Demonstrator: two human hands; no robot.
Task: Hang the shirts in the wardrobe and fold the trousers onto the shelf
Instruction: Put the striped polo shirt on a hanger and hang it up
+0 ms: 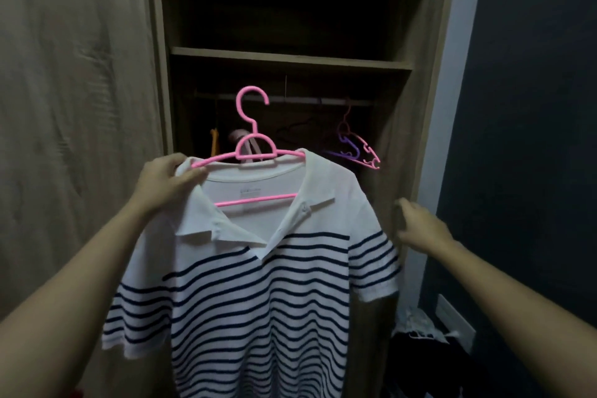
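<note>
A white polo shirt with navy stripes [258,294] hangs on a pink plastic hanger [253,152], held up in front of the open wardrobe. My left hand [164,181] grips the hanger's left end together with the shirt's shoulder. To the right of the shirt's sleeve, my right hand [420,226] is open and blurred, holding nothing. Behind the hanger's hook runs the wardrobe rail [300,100]. A wooden shelf [290,58] sits above the rail.
Empty pink and purple hangers [355,149] hang at the rail's right end; an orange item [214,142] and a dark hanger hang further left. The wardrobe door [71,139] stands at left. A dark wall is at right, with clothes [416,349] piled low beside it.
</note>
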